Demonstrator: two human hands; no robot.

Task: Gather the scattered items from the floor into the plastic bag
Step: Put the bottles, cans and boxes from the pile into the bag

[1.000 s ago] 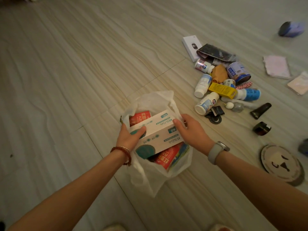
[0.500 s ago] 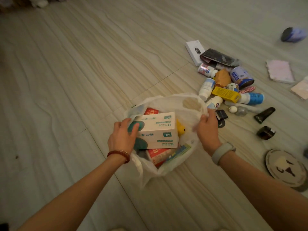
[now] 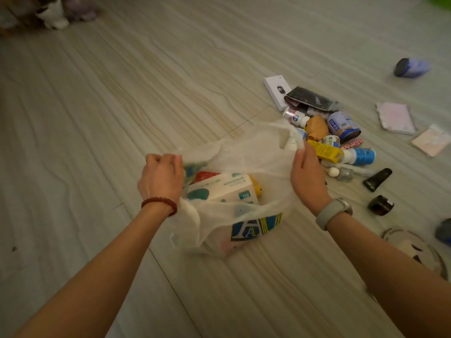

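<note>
Plastic bag (image 3: 246,154) stretched between hands: left hand (image 3: 161,178), right hand (image 3: 308,178).

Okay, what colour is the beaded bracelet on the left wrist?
Dark red beaded bracelet, clearest in the head view.

The floor (image 3: 146,98) is pale, wood-grain tile with wavy streaks, its thin seams running diagonally from near to far. The light is dim and even, faintly greenish. At the far left edge a few blurred shapes (image 3: 52,14), white and purplish, stand on the floor.
</note>
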